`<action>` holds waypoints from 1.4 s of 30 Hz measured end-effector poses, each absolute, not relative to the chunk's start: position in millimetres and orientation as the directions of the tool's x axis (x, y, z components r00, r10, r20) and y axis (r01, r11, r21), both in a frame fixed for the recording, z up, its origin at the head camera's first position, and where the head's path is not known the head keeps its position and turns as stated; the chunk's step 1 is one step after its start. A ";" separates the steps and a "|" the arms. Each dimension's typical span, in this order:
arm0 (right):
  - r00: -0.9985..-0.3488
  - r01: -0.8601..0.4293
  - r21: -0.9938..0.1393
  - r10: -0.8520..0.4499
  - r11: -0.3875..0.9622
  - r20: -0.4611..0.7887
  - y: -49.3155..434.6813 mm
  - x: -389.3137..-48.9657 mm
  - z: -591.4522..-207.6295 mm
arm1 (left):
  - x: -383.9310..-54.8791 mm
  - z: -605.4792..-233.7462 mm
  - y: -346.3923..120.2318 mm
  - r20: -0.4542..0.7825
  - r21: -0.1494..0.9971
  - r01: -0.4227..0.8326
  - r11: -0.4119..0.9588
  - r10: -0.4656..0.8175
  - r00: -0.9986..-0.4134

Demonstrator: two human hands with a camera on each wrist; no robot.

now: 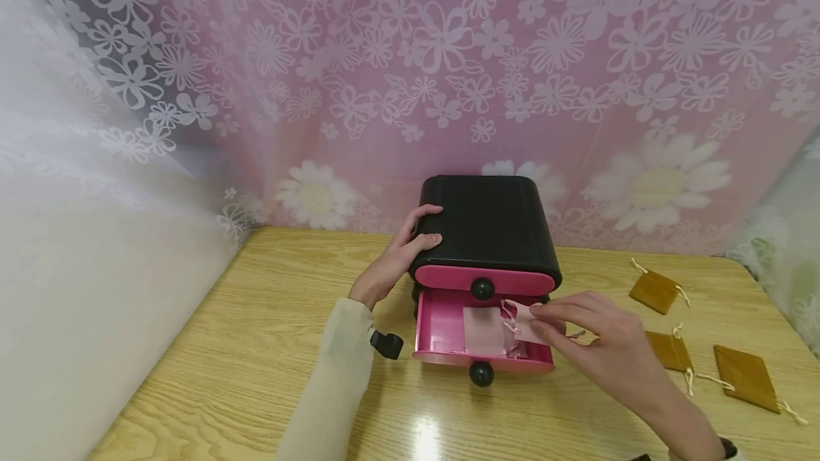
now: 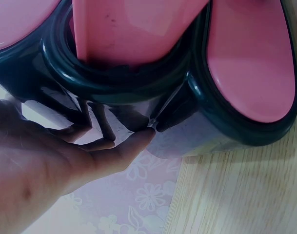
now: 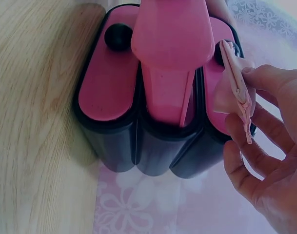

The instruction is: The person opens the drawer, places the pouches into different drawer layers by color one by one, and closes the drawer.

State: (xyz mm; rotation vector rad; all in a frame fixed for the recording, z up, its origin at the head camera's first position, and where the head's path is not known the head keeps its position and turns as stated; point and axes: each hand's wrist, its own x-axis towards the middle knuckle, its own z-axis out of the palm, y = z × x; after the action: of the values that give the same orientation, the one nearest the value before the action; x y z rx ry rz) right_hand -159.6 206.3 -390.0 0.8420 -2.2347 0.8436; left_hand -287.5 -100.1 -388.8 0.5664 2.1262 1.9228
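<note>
A black chest of drawers [image 1: 487, 215] with pink fronts stands on the table, its middle drawer [image 1: 438, 326] pulled out. Flat pink pouches [image 1: 482, 331] lie inside that drawer. Over the drawer's right end, my right hand [image 1: 608, 336] pinches a pink drawstring pouch [image 3: 234, 83] between thumb and fingers. The same pouch appears edge-on in the right wrist view, with its cord hanging down. My left hand [image 1: 397, 255] rests against the chest's upper left side, fingers [image 2: 133, 146] fairly straight along the black shell.
Several brown drawstring pouches, including a far one [image 1: 655, 292] and a near one [image 1: 746, 378], lie on the wooden table [image 1: 256, 347] to the right. Behind the chest hangs a pink flowered curtain [image 1: 410, 91]. The drawer's round black knob [image 1: 482, 374] juts toward me.
</note>
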 end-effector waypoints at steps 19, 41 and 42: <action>-0.557 -0.782 -0.303 -0.392 0.545 0.732 183.9 -168.0 -396.9 | -286.2 -389.3 -100.9 0.082 0.987 0.131 0.094 0.406 -0.910; -0.574 -0.775 -0.309 -0.408 0.552 0.710 168.0 -171.7 -403.9 | -285.3 -388.2 -98.4 0.092 0.986 0.140 0.090 0.411 -0.907; -0.577 -0.771 -0.307 -0.408 0.558 0.708 167.8 -171.8 -404.1 | -285.5 -388.3 -98.3 0.093 0.986 0.141 0.089 0.411 -0.907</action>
State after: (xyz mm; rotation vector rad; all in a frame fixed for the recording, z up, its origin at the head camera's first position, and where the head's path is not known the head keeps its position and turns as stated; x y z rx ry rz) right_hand -171.8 167.8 -404.1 0.9425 -2.2167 0.8228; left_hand -285.5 -98.3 -388.3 0.5573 2.1546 1.9103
